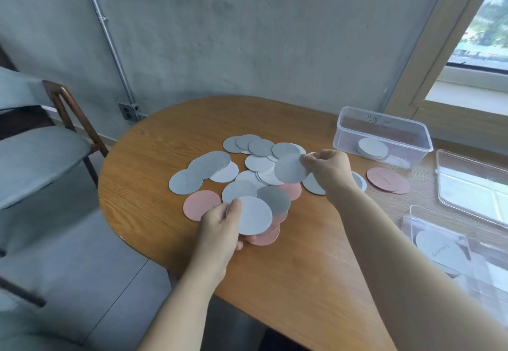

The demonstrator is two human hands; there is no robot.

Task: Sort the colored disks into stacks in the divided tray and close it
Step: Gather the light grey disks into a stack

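Two hands of ours work over the scattered disks (203, 168) spread mid-frame on the wooden table (288, 268). Our left hand (218, 227) grips a large white disk (254, 215), thumb on top, with pink ones beneath. Our right hand (330, 170) pinches a second white disk (290, 169) above the pile. At upper right, a clear box (384, 128) holds a white stack (372, 147); a pink stack (384, 179) lies near it.
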